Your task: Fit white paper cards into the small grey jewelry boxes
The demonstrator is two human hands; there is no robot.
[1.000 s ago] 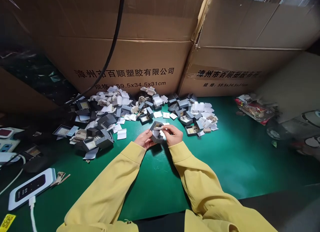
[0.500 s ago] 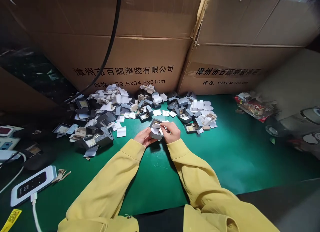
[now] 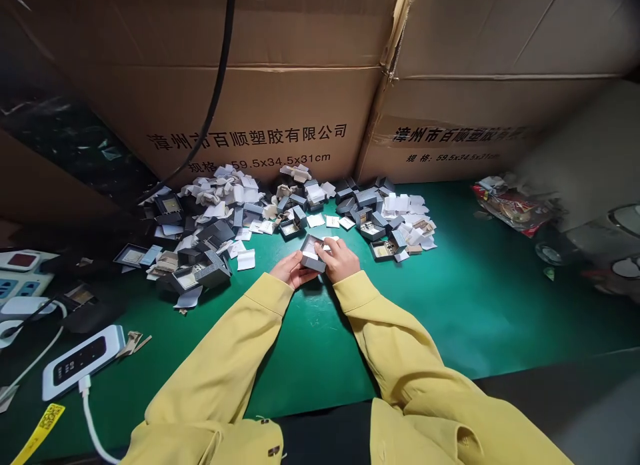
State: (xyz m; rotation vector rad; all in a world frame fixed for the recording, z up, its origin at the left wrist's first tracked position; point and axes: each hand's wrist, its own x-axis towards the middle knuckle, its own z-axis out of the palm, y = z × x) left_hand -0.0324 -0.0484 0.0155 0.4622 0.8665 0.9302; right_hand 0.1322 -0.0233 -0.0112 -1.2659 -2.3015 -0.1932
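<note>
A small grey box (image 3: 313,261) with a pale inside is held above the green table, in the middle of the head view. My left hand (image 3: 294,270) grips it from the left, fingers wrapped under its side. On its right, my right hand (image 3: 341,259) is closed at the box, thumb and fingers reaching over the rim and pressing at the inside. Part of the box's interior is covered by these fingers. Just beyond lie small white cards (image 3: 315,220) and an open dark box (image 3: 290,229).
Heaps of grey boxes and white card pieces lie at left (image 3: 215,235) and right (image 3: 367,198). Large cardboard cartons (image 3: 250,98) stand behind, with a black cable (image 3: 218,85) hanging in front. A white device (image 3: 83,361) with a cable lies at left, a red packet (image 3: 510,211) at right.
My right hand has moved from holding a pale piece over the box to pressing its fingers down into it. The box is slightly higher in view. The camera view has shifted a little.
</note>
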